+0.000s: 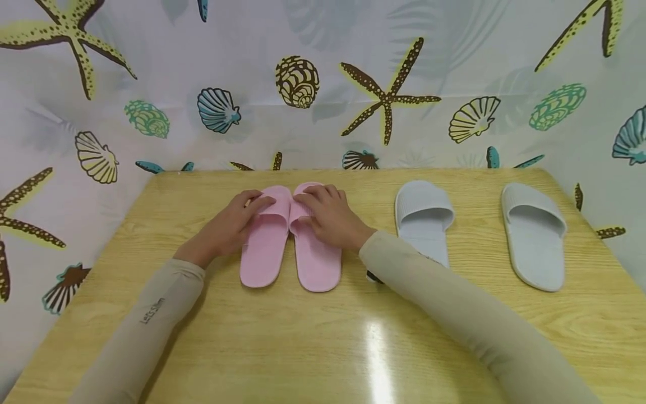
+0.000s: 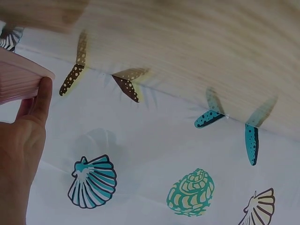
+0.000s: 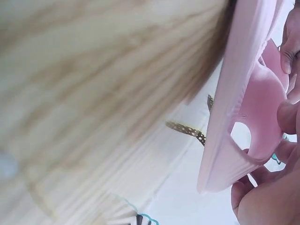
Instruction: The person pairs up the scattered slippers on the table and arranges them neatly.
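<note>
Two pink slippers lie side by side on the wooden table, open ends toward me, their straps touching. My left hand (image 1: 235, 221) holds the left pink slipper (image 1: 263, 252) at its strap and outer side. Its fingers reach over the strap; in the left wrist view a finger lies along the edge of the slipper (image 2: 21, 77). My right hand (image 1: 330, 216) grips the strap of the right pink slipper (image 1: 319, 261), thumb by the strap's opening and fingers over the top. In the right wrist view this slipper (image 3: 218, 126) is close, with fingertips (image 3: 287, 117) on its strap.
Two white slippers stand apart on the right: one (image 1: 424, 216) partly behind my right forearm, the other (image 1: 536, 241) near the table's right edge. A small dark thing (image 1: 373, 276) shows under that forearm. A shell-and-starfish patterned cloth (image 1: 323, 134) borders the wooden table (image 1: 282, 342).
</note>
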{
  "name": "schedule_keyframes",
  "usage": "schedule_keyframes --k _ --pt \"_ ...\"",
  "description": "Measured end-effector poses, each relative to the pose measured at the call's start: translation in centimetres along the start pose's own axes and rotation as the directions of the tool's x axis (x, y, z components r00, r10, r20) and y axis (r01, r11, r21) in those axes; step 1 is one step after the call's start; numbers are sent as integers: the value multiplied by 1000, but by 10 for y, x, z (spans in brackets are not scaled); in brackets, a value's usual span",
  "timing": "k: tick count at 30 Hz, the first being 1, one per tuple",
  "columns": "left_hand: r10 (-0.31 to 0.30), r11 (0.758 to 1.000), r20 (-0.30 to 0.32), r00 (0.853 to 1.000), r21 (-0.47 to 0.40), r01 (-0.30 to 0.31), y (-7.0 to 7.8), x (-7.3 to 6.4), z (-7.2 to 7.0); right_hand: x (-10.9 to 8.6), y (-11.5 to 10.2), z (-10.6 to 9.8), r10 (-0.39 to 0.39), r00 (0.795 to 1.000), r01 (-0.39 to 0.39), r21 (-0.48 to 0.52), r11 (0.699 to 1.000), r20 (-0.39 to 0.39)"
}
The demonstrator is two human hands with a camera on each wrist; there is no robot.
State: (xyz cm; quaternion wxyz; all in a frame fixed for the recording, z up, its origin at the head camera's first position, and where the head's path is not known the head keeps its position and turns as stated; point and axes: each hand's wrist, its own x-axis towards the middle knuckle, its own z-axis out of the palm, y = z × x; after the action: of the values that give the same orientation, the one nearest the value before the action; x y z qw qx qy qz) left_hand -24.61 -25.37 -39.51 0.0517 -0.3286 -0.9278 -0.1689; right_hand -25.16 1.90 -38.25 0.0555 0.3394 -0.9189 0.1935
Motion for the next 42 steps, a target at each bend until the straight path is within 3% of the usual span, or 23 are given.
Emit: schedule_keyframes --k 6,12,19,27,42 --pt "-63 998 10 998 -15 63 -4 2 0 10 3 3 -1 1000 1 13 1000 9" --pt "-63 998 11 998 -20 64 -9 7 1 17 11 5 29 999 -29 7 1000 39" --pt "-64 998 0 998 -23 64 -16 15 1 28 18 0 -62 997 65 -94 993 37" --pt "-84 996 -24 996 -44 83 -23 24 0 37 24 0 -128 991 120 -171 978 -37" --pt "-96 995 -38 995 -19 95 -49 37 -1 77 43 12 -72 994 75 -34 997 84"
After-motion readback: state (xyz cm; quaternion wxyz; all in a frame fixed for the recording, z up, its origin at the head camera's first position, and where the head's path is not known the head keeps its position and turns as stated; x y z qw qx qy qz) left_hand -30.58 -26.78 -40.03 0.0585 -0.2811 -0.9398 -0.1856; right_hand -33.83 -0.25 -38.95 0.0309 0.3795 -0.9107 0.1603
